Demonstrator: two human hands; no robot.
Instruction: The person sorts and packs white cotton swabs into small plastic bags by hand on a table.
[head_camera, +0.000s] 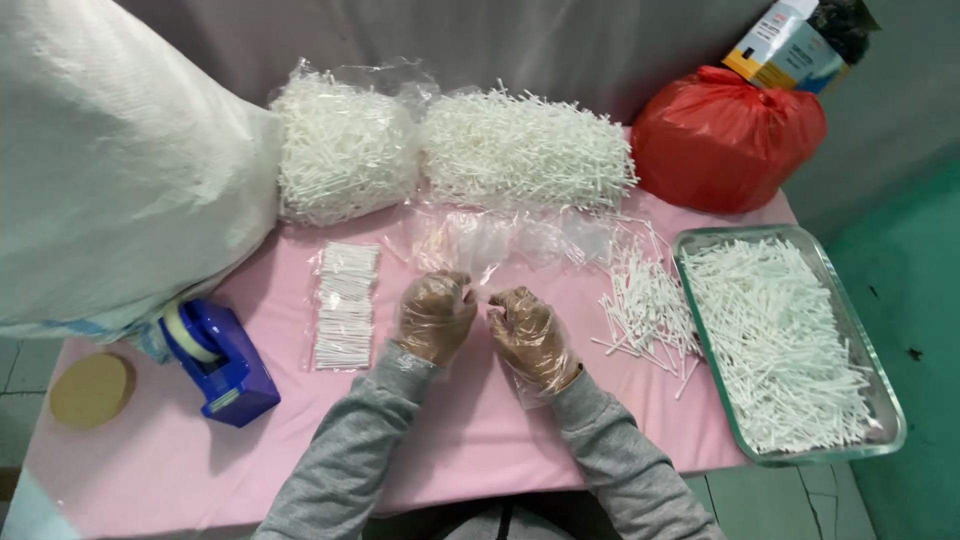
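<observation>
Lying just beyond both gloved hands (483, 320): small clear bags (490, 240).

Pink-covered table (180, 470), pale grey wall (600, 40) behind, green floor (900, 280) at right, grey tiles below, soft even light

A small clear plastic bag (478, 262) lies crumpled and limp on the pink table (180, 460), just beyond the two gloved hands and touching their fingertips; its film is thin, glossy and nearly see-through. More such clear bags (560, 240) spread flat behind it. To the right, near the right hand, a loose heap of white cotton swabs (645, 310) lies scattered, the thin sticks crossing at all angles
</observation>
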